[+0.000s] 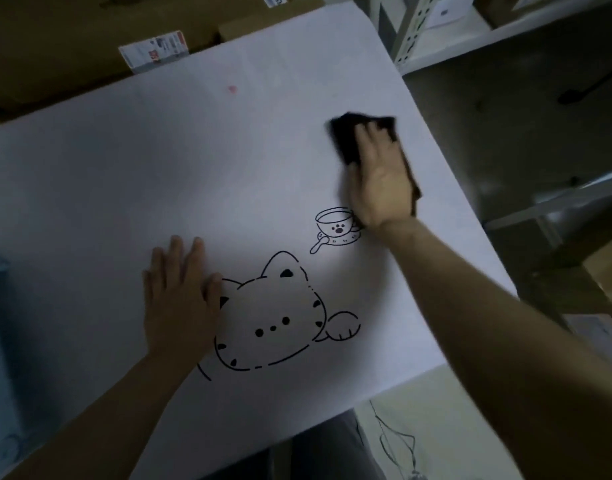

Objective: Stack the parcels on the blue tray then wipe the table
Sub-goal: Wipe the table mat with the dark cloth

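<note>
A white table (131, 174) with a black cat-and-teacup drawing fills most of the head view. My right hand (379, 178) lies flat, fingers straight, pressing a dark cloth (346, 136) onto the table near its right edge, just above the teacup drawing. Flat on the table beside the cat's head rests my left hand (178, 299), fingers spread and holding nothing. The blue tray (0, 341) shows only as a blurred blue edge at the far left. A small pink spot (232, 89) marks the table toward the back.
Brown cardboard boxes (72, 46) with printed labels stand against the table's far edge. A grey metal shelf rack (436, 32) with boxes rises at the right, with dark floor below it. A person's legs and loose cables show past the near edge.
</note>
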Demonstrator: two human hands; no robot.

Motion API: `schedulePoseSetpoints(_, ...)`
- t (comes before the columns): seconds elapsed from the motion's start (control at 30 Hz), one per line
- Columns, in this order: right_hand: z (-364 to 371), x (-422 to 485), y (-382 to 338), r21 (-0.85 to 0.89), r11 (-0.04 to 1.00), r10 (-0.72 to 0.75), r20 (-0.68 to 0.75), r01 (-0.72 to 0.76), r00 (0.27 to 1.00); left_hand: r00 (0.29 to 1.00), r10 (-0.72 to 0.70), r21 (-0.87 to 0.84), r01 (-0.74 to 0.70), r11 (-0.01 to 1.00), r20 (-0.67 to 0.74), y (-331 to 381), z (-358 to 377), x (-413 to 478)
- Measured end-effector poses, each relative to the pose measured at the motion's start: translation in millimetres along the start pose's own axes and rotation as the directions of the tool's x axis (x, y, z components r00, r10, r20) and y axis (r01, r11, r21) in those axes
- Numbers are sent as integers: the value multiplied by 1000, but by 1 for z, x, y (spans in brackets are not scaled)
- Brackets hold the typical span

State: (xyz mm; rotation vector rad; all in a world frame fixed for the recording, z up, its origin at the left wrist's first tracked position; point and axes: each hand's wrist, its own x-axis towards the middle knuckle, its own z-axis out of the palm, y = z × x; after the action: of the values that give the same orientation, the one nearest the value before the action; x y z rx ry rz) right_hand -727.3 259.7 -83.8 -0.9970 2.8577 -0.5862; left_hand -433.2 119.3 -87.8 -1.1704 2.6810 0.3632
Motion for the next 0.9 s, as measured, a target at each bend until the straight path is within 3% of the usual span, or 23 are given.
schedulePoseSetpoints(0.07,10,-55,-27,66,962,-267,48,264,963,1000,-4,-7,4,1000,7,3,-2,0)
schedulePoseSetpoints(0.13,12,-114,-37,139,865,-500,162,482,851,1000,-12,-4,12,1000,22,4,-5,-1)
schedulePoseSetpoints(0.2,4,-155,-18,160,772,-634,271,615,725,999,-17,-20,17,1000,33,4,-7,-1)
schedulePoseSetpoints(0.23,-3,-165,1,147,750,-655,294,645,695,999,-19,-28,20,999,33,5,-8,-1)
schedulePoseSetpoints(0.27,-11,-170,23,108,764,-638,279,637,718,999,-21,-32,22,999,34,5,-9,0)
schedulePoseSetpoints(0.33,-25,-170,69,10,898,-436,157,440,886,999,-26,-38,27,999,34,6,-8,0)
schedulePoseSetpoints(0.4,-38,-160,98,-20,997,-75,23,75,997,999,-34,-55,35,998,22,5,-6,0)
schedulePoseSetpoints(0.47,-38,-149,91,1,977,213,-73,-213,974,1000,-24,-77,24,997,6,4,-5,0)
schedulePoseSetpoints(0.53,-24,-141,57,18,940,340,-132,-340,931,1000,-14,-123,15,992,10,4,-7,1)
schedulePoseSetpoints(0.6,-3,-148,5,25,969,247,-121,-246,961,1000,-2,-198,2,980,-3,-1,-9,-3)
schedulePoseSetpoints(0.67,18,-173,-51,50,999,-4,7,4,1000,999,26,-272,-34,962,-35,-5,-12,-16)
schedulePoseSetpoints(0.7,26,-189,-76,67,985,-162,84,157,983,999,27,-310,-40,950,-48,-9,-14,-28)
schedulePoseSetpoints(0.8,33,-208,-103,105,847,-531,223,521,818,995,59,-404,-87,911,-80,-29,-20,-76)
schedulePoseSetpoints(0.83,34,-201,-100,105,815,-578,212,570,788,993,75,-429,-105,897,-88,-40,-22,-95)
schedulePoseSetpoints(0.9,36,-180,-94,76,851,-525,158,520,836,996,57,-532,-82,843,-63,-63,-24,-130)
